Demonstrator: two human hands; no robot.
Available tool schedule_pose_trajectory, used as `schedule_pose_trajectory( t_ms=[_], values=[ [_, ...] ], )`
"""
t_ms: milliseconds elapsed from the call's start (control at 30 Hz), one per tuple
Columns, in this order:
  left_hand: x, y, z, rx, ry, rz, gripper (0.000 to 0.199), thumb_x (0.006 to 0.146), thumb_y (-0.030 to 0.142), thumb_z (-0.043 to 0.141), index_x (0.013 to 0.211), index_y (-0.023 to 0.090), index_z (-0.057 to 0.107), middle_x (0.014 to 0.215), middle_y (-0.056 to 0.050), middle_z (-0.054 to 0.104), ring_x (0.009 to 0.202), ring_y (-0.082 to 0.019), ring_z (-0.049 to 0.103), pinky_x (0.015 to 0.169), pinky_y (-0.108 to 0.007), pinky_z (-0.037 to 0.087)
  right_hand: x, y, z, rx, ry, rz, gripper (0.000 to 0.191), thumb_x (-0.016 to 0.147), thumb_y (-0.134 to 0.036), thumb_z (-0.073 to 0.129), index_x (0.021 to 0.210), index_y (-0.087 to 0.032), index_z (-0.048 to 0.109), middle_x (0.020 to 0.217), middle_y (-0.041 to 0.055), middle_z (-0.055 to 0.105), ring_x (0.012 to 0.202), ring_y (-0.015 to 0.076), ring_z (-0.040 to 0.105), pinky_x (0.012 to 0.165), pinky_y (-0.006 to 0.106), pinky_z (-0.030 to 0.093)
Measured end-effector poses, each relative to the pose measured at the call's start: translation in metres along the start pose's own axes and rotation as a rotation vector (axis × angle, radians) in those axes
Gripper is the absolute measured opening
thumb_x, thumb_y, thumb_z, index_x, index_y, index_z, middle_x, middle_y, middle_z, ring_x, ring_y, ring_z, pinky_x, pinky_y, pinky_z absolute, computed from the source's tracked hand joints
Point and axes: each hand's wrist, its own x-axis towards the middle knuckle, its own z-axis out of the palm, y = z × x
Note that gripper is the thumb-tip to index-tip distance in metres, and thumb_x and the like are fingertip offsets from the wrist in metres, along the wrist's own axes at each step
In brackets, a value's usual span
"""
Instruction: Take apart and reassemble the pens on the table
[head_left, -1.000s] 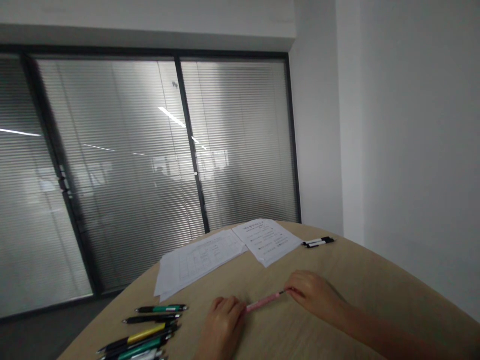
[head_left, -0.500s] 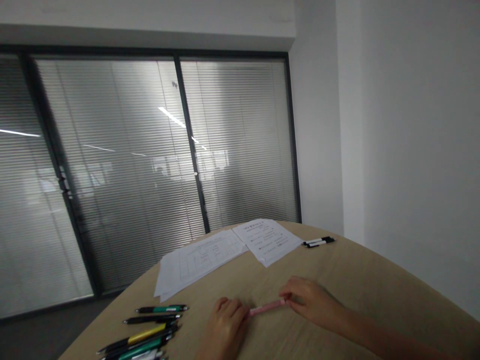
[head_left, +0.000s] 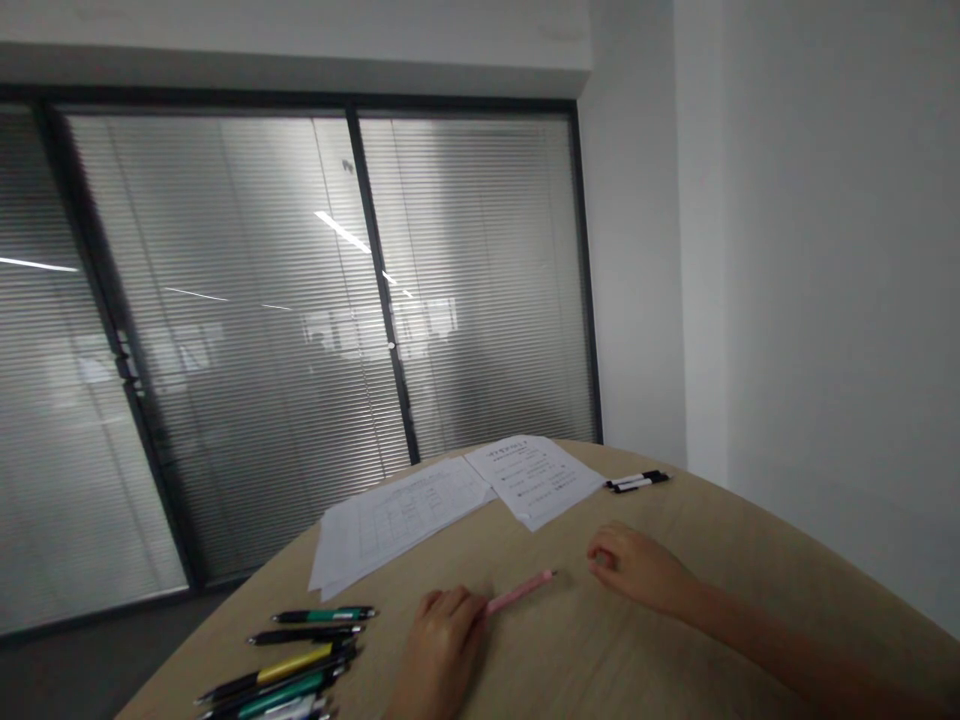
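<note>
My left hand (head_left: 444, 640) is closed on one end of a pink pen (head_left: 519, 592) low over the table, and the pen's tip points up and to the right. My right hand (head_left: 637, 568) is beyond that tip, apart from the pen. Its fingers are curled, and nothing shows between them. Left of my left hand lie several pens, among them a green and black pen (head_left: 326, 616), a black pen (head_left: 304, 635) and a yellow and black pen (head_left: 277, 671).
Printed sheets (head_left: 405, 510) and another printed page (head_left: 534, 480) lie toward the far edge of the round wooden table (head_left: 720, 540). Black and white pens (head_left: 637, 482) rest right of them. Behind stand a glass partition with blinds (head_left: 480, 280) and a white wall (head_left: 825, 300).
My right hand has let go of the pen's end and moved right and slightly away. The pen's tip now shows, with my left hand still on the other end.
</note>
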Motion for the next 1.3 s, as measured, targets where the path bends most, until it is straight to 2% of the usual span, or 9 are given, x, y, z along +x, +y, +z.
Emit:
schedule_pose_trajectory(
  t_ms=[100, 167, 333, 467, 667, 1000, 1300],
  values=[
    [0.001, 0.0, -0.001, 0.014, -0.056, -0.046, 0.017, 0.074, 0.009, 0.052, 0.078, 0.02, 0.064, 0.07, -0.001, 0.067, 0.063, -0.017, 0.061, 0.061, -0.029, 0.048, -0.001, 0.0, 0.003, 0.051, -0.099, 0.006, 0.017, 0.072, -0.015, 0.048, 0.075, -0.019, 0.064, 0.073, 0.0034, 0.063, 0.069, 0.016, 0.056, 0.064, 0.026, 0.042],
    [0.001, -0.001, 0.0, 0.012, -0.077, -0.057, 0.016, 0.075, 0.009, 0.053, 0.079, 0.02, 0.064, 0.071, -0.001, 0.067, 0.065, -0.018, 0.061, 0.062, -0.029, 0.049, -0.001, -0.001, 0.005, 0.142, -0.111, -0.011, 0.019, 0.073, -0.014, 0.047, 0.075, -0.018, 0.065, 0.075, 0.0041, 0.065, 0.069, 0.0161, 0.057, 0.064, 0.026, 0.043],
    [-0.001, -0.003, 0.003, -0.011, -0.073, 0.001, 0.014, 0.078, 0.013, 0.052, 0.082, 0.021, 0.062, 0.074, -0.001, 0.067, 0.066, -0.017, 0.061, 0.064, -0.029, 0.048, 0.001, -0.011, 0.009, 0.607, -0.102, 0.069, 0.017, 0.073, -0.029, 0.052, 0.079, -0.018, 0.063, 0.077, 0.0041, 0.066, 0.072, 0.0171, 0.06, 0.066, 0.028, 0.045],
    [0.0, 0.001, 0.0, -0.017, -0.064, 0.036, 0.015, 0.078, 0.011, 0.051, 0.084, 0.02, 0.062, 0.074, -0.001, 0.067, 0.066, -0.017, 0.06, 0.066, -0.031, 0.048, 0.001, -0.019, 0.014, 0.879, -0.113, 0.152, 0.023, 0.067, -0.04, 0.06, 0.075, -0.018, 0.059, 0.062, -0.0003, 0.062, 0.057, 0.0135, 0.058, 0.056, 0.024, 0.043],
    [0.002, 0.005, -0.002, 0.008, -0.065, 0.04, 0.017, 0.076, 0.007, 0.052, 0.082, 0.019, 0.063, 0.073, -0.002, 0.067, 0.065, -0.018, 0.061, 0.062, -0.031, 0.048, -0.002, -0.023, 0.021, 0.949, -0.094, 0.187, 0.024, 0.064, -0.042, 0.063, 0.068, -0.02, 0.054, 0.053, -0.0052, 0.056, 0.048, 0.0099, 0.053, 0.049, 0.021, 0.037],
    [-0.001, 0.003, 0.002, 0.004, -0.013, 0.061, 0.02, 0.079, 0.01, 0.045, 0.082, 0.018, 0.063, 0.071, -0.002, 0.067, 0.063, -0.018, 0.061, 0.064, -0.035, 0.049, -0.003, -0.02, 0.028, 0.954, -0.073, 0.239, 0.023, 0.062, -0.041, 0.063, 0.066, -0.02, 0.054, 0.054, -0.0045, 0.054, 0.047, 0.0097, 0.05, 0.049, 0.022, 0.037],
    [0.002, 0.004, -0.001, 0.021, -0.005, 0.069, 0.019, 0.078, 0.011, 0.046, 0.078, 0.019, 0.063, 0.068, -0.002, 0.067, 0.059, -0.018, 0.06, 0.058, -0.031, 0.049, -0.005, -0.019, 0.028, 0.795, -0.058, 0.228, 0.019, 0.068, -0.038, 0.058, 0.071, -0.02, 0.059, 0.055, -0.0031, 0.054, 0.054, 0.0123, 0.051, 0.052, 0.023, 0.037]
  ],
)
